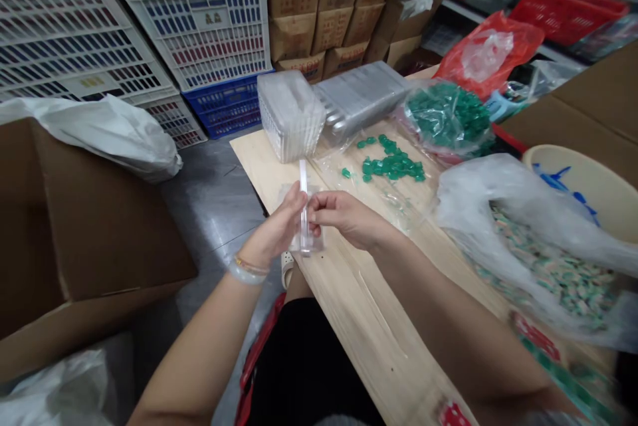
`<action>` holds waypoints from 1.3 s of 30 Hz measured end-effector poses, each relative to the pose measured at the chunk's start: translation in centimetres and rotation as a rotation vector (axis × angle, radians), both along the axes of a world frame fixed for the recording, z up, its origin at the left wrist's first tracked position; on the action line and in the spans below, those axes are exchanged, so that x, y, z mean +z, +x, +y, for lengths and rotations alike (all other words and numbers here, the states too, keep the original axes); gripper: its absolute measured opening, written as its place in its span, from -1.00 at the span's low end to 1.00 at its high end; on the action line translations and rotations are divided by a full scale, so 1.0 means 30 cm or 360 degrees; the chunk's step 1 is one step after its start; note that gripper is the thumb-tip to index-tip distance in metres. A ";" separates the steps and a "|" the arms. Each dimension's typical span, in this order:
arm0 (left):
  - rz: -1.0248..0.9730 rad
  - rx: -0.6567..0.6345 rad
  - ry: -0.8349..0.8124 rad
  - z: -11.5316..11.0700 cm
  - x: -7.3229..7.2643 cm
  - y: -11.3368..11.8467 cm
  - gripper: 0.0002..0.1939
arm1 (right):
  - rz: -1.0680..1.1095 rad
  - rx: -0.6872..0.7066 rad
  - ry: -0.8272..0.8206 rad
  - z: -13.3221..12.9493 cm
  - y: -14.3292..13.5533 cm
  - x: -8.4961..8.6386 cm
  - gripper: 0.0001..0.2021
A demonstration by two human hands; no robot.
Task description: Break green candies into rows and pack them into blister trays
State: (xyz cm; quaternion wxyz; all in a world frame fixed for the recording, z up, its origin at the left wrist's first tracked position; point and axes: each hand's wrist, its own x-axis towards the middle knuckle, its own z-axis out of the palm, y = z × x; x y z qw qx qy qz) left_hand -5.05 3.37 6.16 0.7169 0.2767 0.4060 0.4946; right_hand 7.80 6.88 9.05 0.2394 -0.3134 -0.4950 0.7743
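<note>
Near the table's left edge, my left hand (283,221) is closed on a narrow clear plastic case (304,213) that stands on its edge. On the case's other side is my right hand (331,213), its fingers curled in a pinch against the case; whatever small thing they may hold is hidden. Beyond my hands stands a stack of clear plastic trays (292,113), with a bundle of grey wrapped cases (361,97) to its right. Several small green pieces (391,163) lie loose on the wooden table (369,300).
A bag of green pieces (448,113), an open bag of small mixed pieces (558,260) and a cream bowl with blue items (608,187) line the right side. A large cardboard box (104,213) stands left on the floor. Crates (199,20) are stacked behind.
</note>
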 end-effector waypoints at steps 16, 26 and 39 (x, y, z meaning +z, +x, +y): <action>-0.0311 0.0049 -0.0200 -0.007 0.048 0.057 -0.68 | 0.0048 -0.0062 -0.0025 -0.048 0.010 -0.009 -0.89; -0.0508 0.0044 -0.0204 -0.058 0.006 -0.008 -0.52 | -0.0290 -0.0618 0.0295 -0.137 0.345 0.103 -0.90; -0.0203 -0.0048 -0.0316 -0.141 -0.033 0.157 -0.48 | -0.2071 -0.0537 0.0827 -0.356 0.528 -0.085 -0.85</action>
